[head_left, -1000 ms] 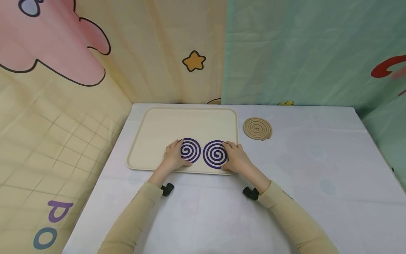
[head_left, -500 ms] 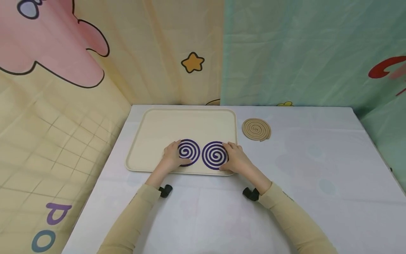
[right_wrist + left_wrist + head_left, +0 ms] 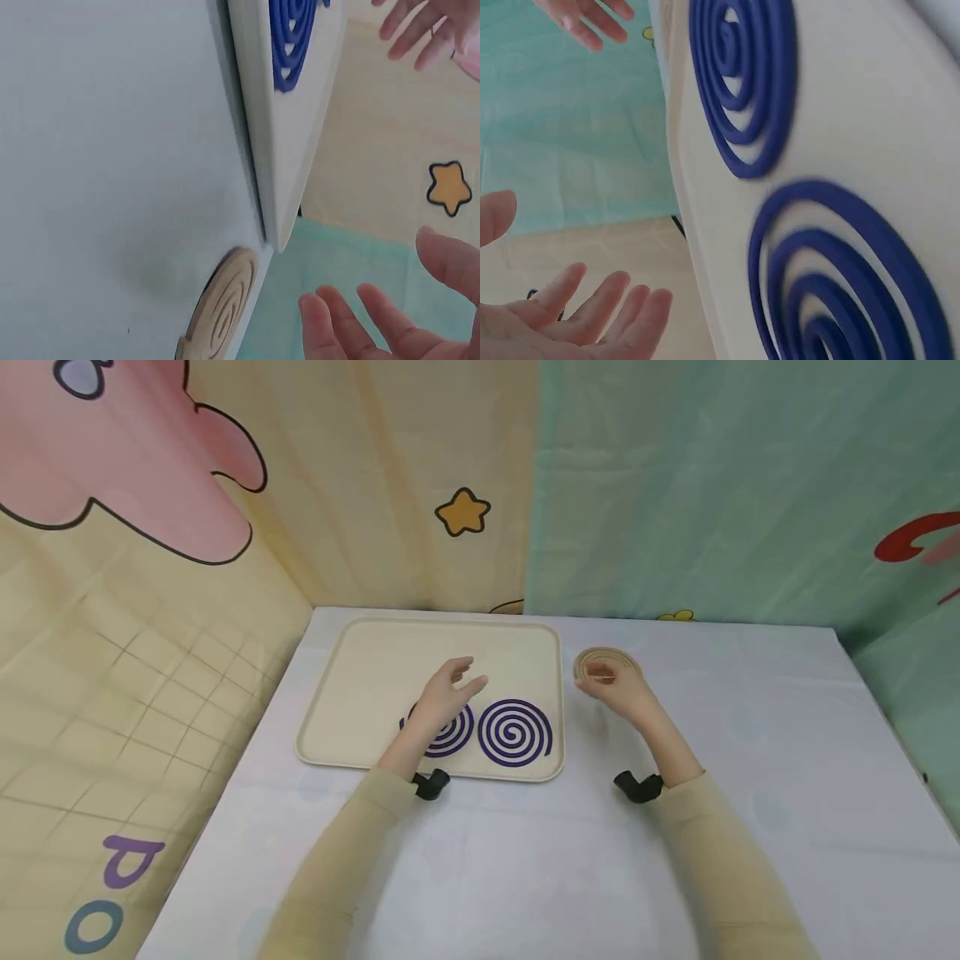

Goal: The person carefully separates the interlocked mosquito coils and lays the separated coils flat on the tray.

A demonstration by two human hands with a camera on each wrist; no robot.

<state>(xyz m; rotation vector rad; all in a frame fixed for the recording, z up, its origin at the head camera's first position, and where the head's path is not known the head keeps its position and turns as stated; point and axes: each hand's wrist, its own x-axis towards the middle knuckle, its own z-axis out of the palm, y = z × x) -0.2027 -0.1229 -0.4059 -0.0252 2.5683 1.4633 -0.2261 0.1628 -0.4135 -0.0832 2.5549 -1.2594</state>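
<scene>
My left hand (image 3: 442, 693) hovers with relaxed fingers above the left blue mosquito coil (image 3: 889, 238), hiding part of it in the head view. Beside that lies the right blue coil (image 3: 782, 82); both rest flat on the front right part of the cream tray (image 3: 375, 677). To the right of the tray a tan mosquito coil (image 3: 225, 311) lies on the table. My right hand (image 3: 618, 689) is over its near side in the head view, fingers loosely bent. From the right wrist view, these fingers are apart from the tan coil and hold nothing.
A white cloth covers the table (image 3: 750, 735). Printed curtains (image 3: 675, 485) hang behind its back edge and along the left side. The tray's low rim (image 3: 561, 693) stands between the blue coils and the tan one.
Both hands have come off the blue coils, which stay on the tray. My left hand has risen and moved forward; my right hand has moved right and forward, over the tan coil.
</scene>
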